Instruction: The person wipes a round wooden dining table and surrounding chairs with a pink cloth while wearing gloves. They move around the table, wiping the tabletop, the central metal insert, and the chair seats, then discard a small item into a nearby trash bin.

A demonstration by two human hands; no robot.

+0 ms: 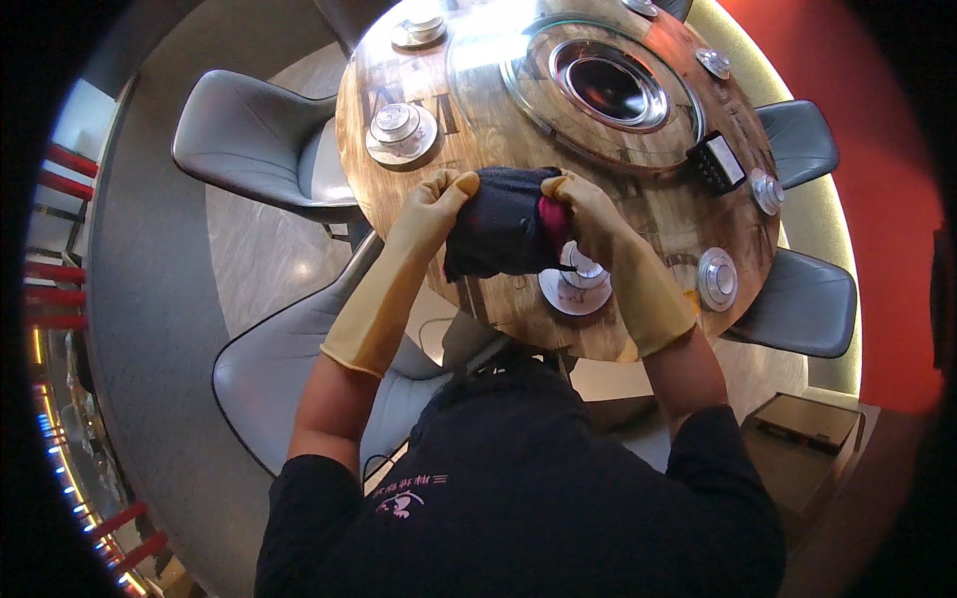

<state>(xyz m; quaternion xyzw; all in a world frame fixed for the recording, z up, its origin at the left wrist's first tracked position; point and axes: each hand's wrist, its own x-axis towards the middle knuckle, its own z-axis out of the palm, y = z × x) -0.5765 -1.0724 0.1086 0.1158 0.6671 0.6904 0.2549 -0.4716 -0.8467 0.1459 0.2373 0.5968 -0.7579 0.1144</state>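
Both my hands wear long yellow rubber gloves. A dark cloth (497, 224) hangs stretched between them above the near edge of a round wooden table (478, 157). My left hand (442, 196) pinches its upper left corner between thumb and fingers. At the upper right corner, my right hand (582, 205) grips it, and a magenta patch (553, 219) of fabric shows beside those fingers. Just below the right hand stands a stacked place setting (574, 293) of plate and bowl, partly covered by cloth and glove.
Further place settings (401, 134) ring the table, one at the right (718, 280). A round metal-rimmed hotpot well (609, 82) sits within a glass turntable (516, 82). Beside it stands a small black device (716, 163). Grey chairs (254, 142) surround the table; a box-like cabinet (804, 441) is at right.
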